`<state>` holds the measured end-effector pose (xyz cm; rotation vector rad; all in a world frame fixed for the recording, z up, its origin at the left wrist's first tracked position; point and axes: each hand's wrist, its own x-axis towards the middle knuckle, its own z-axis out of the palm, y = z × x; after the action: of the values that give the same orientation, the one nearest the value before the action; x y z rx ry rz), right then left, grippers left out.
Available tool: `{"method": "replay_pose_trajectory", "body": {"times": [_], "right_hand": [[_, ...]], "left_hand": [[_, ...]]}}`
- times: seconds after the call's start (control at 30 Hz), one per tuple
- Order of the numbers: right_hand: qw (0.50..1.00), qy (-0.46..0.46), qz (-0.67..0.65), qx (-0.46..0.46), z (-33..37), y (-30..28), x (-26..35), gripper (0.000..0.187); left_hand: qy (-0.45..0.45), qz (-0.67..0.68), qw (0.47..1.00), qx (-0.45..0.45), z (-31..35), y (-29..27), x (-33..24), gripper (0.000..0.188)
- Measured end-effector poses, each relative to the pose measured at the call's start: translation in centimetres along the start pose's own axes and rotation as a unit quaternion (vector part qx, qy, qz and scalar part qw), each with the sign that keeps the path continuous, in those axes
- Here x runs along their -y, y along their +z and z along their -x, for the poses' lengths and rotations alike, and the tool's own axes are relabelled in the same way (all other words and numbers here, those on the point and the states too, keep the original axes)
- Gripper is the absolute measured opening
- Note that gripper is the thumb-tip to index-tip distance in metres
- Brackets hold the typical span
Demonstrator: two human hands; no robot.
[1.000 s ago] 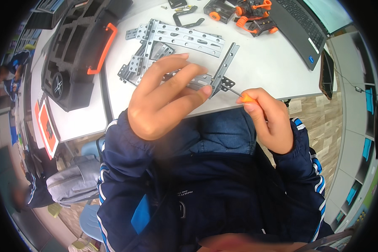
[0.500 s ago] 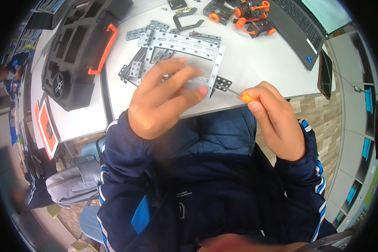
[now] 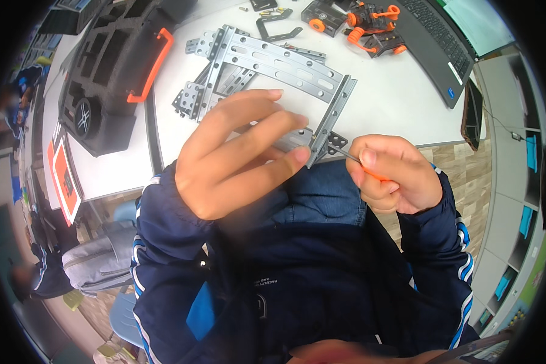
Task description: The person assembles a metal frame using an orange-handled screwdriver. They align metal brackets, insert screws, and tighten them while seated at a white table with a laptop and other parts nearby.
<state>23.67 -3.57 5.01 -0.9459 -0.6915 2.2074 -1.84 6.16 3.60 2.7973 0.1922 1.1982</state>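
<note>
Black foam-lined case [image 3: 114, 121] with an orange carry handle [image 3: 154, 70] stands leftmost on our white table [image 3: 400, 97]. Our left hand [image 3: 219, 159] spreads its fingers over the slotted metal frame [image 3: 288, 64] at the near edge; we cannot tell whether they grip. By its right-hand rail [image 3: 333, 114] sits a dark perforated plate [image 3: 338, 141]. Our right hand's [image 3: 404, 174] fingers clamp an orange-handled screwdriver [image 3: 373, 174] pointing there. Farther right lie our laptop [image 3: 438, 59] and phone [image 3: 472, 118].
</note>
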Motion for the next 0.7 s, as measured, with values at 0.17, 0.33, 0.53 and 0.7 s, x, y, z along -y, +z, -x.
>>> {"method": "replay_pose_trajectory", "body": {"times": [0.17,0.33,0.53,0.7], "right_hand": [[0.965,-0.123,0.219,-0.075,0.2,1.3,-1.1,0.021],[0.847,-0.244,0.449,-0.148,0.2,1.9,-1.4,0.010],[0.778,-0.279,0.539,-0.161,0.3,2.3,-0.6,0.007],[0.754,-0.292,0.563,-0.169,0.4,2.4,-0.4,0.008]], "left_hand": [[-0.014,-0.025,0.999,-0.016,0.0,0.0,-0.5,0.022],[-0.005,-0.027,1.000,-0.014,-0.2,-0.2,-0.4,0.023],[-0.006,-0.032,0.999,-0.017,-0.3,-0.3,-0.3,0.026],[-0.011,-0.037,0.999,-0.029,-0.4,-0.4,-0.7,0.027]]}}
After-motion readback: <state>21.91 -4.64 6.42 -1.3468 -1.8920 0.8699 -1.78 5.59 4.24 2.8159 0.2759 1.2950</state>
